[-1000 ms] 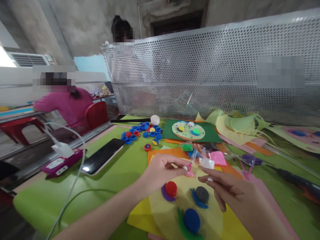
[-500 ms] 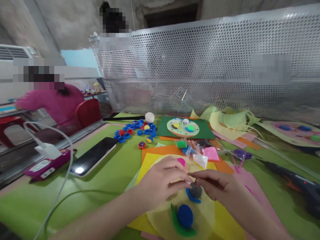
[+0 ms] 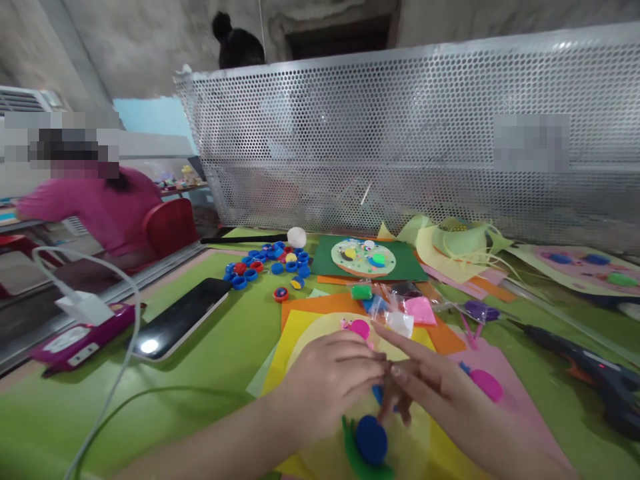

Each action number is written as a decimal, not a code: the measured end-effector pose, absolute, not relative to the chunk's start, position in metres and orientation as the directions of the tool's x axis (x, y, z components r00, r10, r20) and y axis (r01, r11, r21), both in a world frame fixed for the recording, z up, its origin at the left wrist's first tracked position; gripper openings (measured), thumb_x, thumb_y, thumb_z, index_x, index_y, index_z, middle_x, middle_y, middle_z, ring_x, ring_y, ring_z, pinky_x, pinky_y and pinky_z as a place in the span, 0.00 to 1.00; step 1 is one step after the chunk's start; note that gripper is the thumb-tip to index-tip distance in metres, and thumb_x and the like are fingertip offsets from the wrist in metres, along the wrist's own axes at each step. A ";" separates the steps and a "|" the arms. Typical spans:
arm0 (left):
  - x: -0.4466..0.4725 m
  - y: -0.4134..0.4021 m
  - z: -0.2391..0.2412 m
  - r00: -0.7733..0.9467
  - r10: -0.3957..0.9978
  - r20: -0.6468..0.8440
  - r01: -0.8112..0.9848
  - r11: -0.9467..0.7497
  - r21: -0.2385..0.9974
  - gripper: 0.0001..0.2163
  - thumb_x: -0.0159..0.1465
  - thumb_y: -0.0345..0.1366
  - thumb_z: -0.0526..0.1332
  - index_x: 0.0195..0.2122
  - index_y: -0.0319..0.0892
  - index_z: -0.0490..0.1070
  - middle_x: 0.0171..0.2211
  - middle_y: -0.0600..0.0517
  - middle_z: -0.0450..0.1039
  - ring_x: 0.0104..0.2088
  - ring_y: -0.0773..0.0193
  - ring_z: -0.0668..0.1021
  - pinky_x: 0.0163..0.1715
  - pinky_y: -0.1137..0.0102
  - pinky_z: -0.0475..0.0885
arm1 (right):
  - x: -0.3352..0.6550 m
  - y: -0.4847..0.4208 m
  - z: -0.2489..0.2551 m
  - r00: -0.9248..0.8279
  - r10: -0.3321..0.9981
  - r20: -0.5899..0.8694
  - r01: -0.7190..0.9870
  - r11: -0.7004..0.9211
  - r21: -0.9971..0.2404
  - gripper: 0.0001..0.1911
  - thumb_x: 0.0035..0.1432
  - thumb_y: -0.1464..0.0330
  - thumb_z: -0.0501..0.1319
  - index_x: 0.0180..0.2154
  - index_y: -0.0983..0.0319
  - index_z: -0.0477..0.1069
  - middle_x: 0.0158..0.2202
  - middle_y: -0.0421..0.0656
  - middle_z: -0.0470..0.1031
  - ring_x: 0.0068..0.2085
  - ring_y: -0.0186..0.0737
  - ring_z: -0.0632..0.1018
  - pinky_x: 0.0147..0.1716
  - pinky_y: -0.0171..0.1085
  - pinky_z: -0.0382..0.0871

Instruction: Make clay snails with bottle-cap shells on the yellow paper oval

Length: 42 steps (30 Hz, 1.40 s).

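Note:
My left hand [image 3: 333, 380] is over a pale yellow paper circle [image 3: 313, 333], its fingers bent together. Anything between those fingertips is hidden. Fingertip to fingertip with it is my right hand [image 3: 433, 383], index finger stretched out and the other fingers spread downward; I see nothing held in it. Under the hands, part of a blue clay strip [image 3: 379, 393] shows. Closer to me on the circle is a snail shape with a dark blue disc shell [image 3: 371, 440] and a green clay body [image 3: 353, 453]. A pink clay snail [image 3: 360, 329] lies beyond my left fingers.
Bagged clay, such as a pink pack [image 3: 420, 311], lies behind the hands. A glue gun [image 3: 585, 363] rests at right, near pink paper [image 3: 515, 407]. Bottle caps [image 3: 250, 273], a phone [image 3: 185, 317] and a power strip [image 3: 85, 337] are left. A perforated metal screen [image 3: 400, 147] stands behind.
My right fingers have spread, the index finger stretching forward and others dropping over the grey disc, now hidden. My left hand has shifted slightly. A magenta disc now shows on the pink paper.

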State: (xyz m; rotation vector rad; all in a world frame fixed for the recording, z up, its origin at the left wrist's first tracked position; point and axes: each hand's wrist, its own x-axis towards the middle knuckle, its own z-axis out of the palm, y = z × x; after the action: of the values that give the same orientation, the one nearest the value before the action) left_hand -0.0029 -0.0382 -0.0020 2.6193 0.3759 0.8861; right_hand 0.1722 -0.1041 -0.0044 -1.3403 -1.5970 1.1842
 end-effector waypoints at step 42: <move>-0.004 -0.051 0.017 0.870 0.493 0.021 0.177 -0.352 0.919 0.14 0.60 0.38 0.54 0.19 0.40 0.57 0.19 0.58 0.52 0.20 0.73 0.56 0.18 0.75 0.50 | 0.175 -0.116 0.012 -0.137 0.909 0.394 0.389 0.416 -0.822 0.20 0.61 0.62 0.49 0.18 0.61 0.59 0.19 0.38 0.61 0.22 0.32 0.66 0.22 0.31 0.61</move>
State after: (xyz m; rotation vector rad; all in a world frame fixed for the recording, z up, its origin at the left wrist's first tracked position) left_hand -0.0040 -0.0512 0.0172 1.9297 0.4943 0.3559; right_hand 0.1749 -0.1160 0.0115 -1.1370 -1.7201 0.6844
